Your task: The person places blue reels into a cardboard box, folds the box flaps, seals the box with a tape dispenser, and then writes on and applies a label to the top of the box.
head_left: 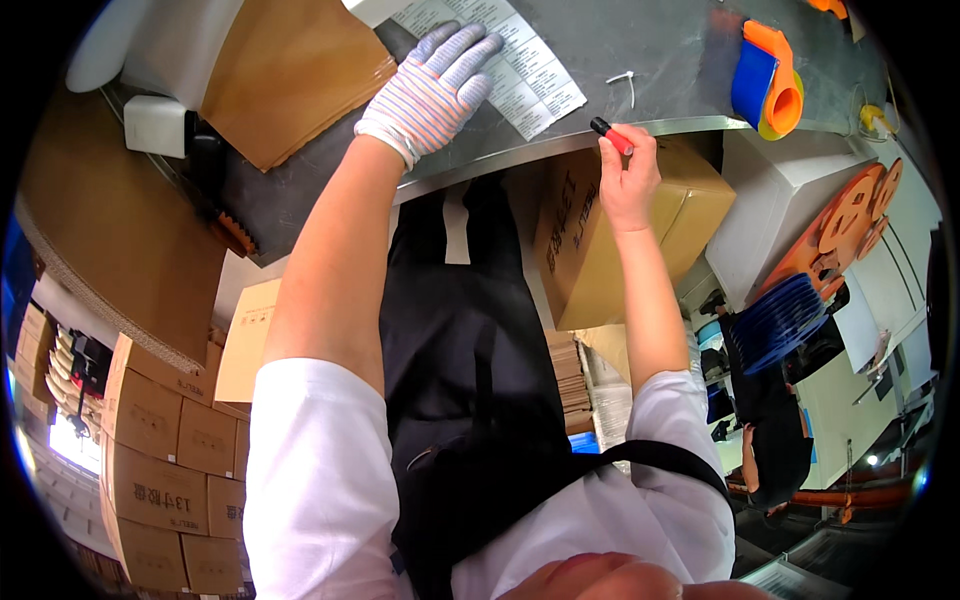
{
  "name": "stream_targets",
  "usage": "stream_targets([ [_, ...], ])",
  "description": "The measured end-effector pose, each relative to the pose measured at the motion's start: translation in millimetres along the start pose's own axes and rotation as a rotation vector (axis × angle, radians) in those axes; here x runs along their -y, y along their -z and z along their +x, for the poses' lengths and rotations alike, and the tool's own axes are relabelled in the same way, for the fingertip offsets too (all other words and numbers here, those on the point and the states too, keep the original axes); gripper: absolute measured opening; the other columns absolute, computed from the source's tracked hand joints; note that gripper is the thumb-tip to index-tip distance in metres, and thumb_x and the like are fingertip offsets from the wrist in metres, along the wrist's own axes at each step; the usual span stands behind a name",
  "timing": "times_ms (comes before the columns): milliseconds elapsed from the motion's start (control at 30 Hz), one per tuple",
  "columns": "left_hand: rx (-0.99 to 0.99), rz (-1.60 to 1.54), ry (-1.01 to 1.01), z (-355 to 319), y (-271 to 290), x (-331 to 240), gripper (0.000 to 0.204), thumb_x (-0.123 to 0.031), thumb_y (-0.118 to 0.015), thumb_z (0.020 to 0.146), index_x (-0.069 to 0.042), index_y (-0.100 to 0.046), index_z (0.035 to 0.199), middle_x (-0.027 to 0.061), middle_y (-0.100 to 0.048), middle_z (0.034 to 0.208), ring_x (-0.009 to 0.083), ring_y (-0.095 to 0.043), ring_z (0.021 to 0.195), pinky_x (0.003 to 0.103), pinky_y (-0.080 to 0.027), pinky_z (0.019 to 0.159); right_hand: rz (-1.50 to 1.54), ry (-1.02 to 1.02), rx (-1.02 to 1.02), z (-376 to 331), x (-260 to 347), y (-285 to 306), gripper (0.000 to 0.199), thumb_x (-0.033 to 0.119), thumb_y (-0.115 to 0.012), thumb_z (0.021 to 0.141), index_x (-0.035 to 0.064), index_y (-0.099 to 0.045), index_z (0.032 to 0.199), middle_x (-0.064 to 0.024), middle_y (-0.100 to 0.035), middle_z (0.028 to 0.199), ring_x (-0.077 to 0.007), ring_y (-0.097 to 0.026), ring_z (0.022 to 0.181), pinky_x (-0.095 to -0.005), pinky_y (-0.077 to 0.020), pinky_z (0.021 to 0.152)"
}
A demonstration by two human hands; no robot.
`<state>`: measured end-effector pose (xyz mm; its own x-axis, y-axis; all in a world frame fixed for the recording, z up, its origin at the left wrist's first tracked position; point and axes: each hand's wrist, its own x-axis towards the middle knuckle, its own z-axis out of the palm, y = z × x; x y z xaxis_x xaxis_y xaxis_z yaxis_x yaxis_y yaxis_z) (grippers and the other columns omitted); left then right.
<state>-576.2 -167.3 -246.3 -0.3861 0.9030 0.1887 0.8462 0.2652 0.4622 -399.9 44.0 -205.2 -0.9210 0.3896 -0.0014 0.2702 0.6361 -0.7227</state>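
Observation:
My left hand (432,92), in a striped knit glove, lies flat with its fingers stretched out over the left side of a printed label sheet (541,92). The sheet rests on a dark metal worktable (660,60), one corner close to the front edge. My right hand (630,180) is bare and pinches a red marker (619,142) with a black end. It is just off the table's front edge, to the right of the sheet, and the black end points up and left towards the table. A small white strip, perhaps a tie (628,84), lies right of the sheet.
Brown cardboard sheets (290,75) lie left of my gloved hand. An orange and blue tape dispenser (768,80) stands on the table's right. Cardboard boxes (640,215) stand below the table and at lower left. Another person (778,440) is at the right, near a blue spool (780,322).

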Motion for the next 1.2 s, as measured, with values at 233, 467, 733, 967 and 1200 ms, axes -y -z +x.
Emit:
stream_targets([
  [233, 0.028, 0.011, 0.016, -3.0, 0.1, -1.7, 0.020, -0.013, -0.060, 0.075, -0.007, -0.051, 0.091, 0.0122, -0.049, 0.135, 0.0334, -0.046, 0.124, 0.049, -0.037, 0.105, 0.005, 0.156, 0.095, -9.5, 6.1, -14.0, 0.029, 0.003, -0.070, 0.078, 0.0050, -0.053, 0.102, -0.0098, -0.061, 0.088, -0.0290, -0.059, 0.082, -0.0366, -0.0486, 0.071],
  [467, 0.093, 0.024, 0.043, -2.2, 7.4, -2.9, 0.022, -0.017, -0.055, 0.082, -0.010, -0.056, 0.102, 0.0081, -0.047, 0.138, 0.0298, -0.040, 0.130, 0.046, -0.032, 0.109, -0.103, 0.320, 0.172, 2.8, 7.4, -24.6, 0.033, 0.002, -0.072, 0.073, 0.0075, -0.052, 0.098, -0.0056, -0.061, 0.087, -0.0267, -0.059, 0.082, -0.0379, -0.0468, 0.072],
  [733, 0.056, -0.051, 0.053, 5.9, 19.7, -7.4, 0.021, -0.014, -0.054, 0.078, -0.001, -0.058, 0.094, 0.0191, -0.054, 0.127, 0.0361, -0.049, 0.120, 0.052, -0.036, 0.103, -0.230, 0.348, 0.191, 9.3, 10.9, -31.8, 0.029, 0.008, -0.069, 0.076, 0.0099, -0.051, 0.098, -0.0015, -0.058, 0.084, -0.0226, -0.057, 0.082, -0.0372, -0.0426, 0.073],
  [967, 0.107, 0.022, 0.052, -1.3, 9.2, -2.3, 0.022, -0.017, -0.055, 0.080, -0.008, -0.057, 0.100, 0.0112, -0.048, 0.136, 0.0305, -0.043, 0.128, 0.047, -0.033, 0.108, -0.343, 0.329, 0.254, 9.6, 15.6, -36.2, 0.027, 0.008, -0.068, 0.078, 0.0107, -0.050, 0.099, -0.0009, -0.057, 0.086, -0.0219, -0.056, 0.083, -0.0390, -0.0408, 0.076],
  [1200, 0.071, -0.045, 0.067, -0.3, 12.1, -6.3, 0.024, -0.017, -0.054, 0.078, -0.006, -0.058, 0.099, 0.0137, -0.050, 0.133, 0.0316, -0.045, 0.126, 0.047, -0.033, 0.107, -0.133, 0.317, 0.155, 20.9, 33.8, -36.3, 0.031, 0.007, -0.070, 0.077, 0.0092, -0.051, 0.101, -0.0050, -0.057, 0.086, -0.0261, -0.055, 0.082, -0.0382, -0.0426, 0.076],
])
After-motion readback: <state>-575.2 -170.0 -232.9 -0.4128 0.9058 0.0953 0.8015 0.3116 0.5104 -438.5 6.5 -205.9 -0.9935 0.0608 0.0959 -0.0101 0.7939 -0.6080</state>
